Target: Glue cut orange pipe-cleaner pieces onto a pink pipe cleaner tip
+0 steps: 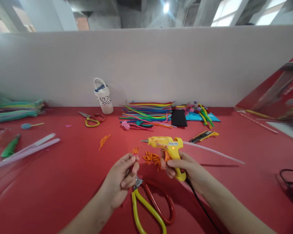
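Observation:
My right hand (179, 165) is wrapped round the grip of a yellow hot glue gun (164, 142), its nozzle pointing left and a clear glue stick (215, 152) trailing from its back. Between the fingertips of my left hand (125, 174) is a thin red pipe cleaner with short orange tips (135, 150) standing up; most of it is hidden by the fingers. The nozzle is above and right of these tips, apart from them. A pile of short orange pieces (151, 158) lies between my hands. Below sit large scissors (148, 203) with yellow and red handles.
Smaller scissors (91, 119), a white patterned cup (104, 99) and a bundle of coloured pipe cleaners (146, 112) stand or lie toward the white partition (146, 65). A utility knife (203, 136) lies at right. The glue gun's black cord (200, 201) runs toward the front edge.

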Tool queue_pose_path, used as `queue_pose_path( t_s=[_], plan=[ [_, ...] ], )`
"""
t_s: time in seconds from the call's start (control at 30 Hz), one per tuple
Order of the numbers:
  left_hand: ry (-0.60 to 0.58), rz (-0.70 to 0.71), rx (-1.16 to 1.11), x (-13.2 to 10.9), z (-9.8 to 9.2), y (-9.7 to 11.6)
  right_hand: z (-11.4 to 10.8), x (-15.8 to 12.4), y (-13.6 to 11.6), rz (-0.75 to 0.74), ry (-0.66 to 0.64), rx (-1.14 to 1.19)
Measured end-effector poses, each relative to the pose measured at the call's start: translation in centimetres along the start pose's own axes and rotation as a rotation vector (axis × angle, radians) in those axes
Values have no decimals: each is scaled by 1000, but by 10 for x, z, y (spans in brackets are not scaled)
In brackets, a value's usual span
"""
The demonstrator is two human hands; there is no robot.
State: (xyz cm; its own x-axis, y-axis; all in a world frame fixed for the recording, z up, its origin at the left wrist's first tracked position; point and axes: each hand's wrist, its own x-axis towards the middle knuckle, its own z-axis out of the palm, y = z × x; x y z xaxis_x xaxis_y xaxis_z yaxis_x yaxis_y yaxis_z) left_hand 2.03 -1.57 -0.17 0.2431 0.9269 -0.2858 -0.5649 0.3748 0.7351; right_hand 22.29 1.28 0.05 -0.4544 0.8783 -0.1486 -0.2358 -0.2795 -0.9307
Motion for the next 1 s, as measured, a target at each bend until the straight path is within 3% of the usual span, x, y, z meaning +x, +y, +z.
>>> queue_pose_path(
  t_s=[0.37,0.57,1.0],
  plan=[
    [8,8,-4,1,0,-2,18,-14,3,-112,161,-515],
    [29,9,-3,1,1,-1,19,-11,6,-139,201,-564],
    [38,8,7,1,1,-1,26,-12,2,-145,71,-497]
  ],
)
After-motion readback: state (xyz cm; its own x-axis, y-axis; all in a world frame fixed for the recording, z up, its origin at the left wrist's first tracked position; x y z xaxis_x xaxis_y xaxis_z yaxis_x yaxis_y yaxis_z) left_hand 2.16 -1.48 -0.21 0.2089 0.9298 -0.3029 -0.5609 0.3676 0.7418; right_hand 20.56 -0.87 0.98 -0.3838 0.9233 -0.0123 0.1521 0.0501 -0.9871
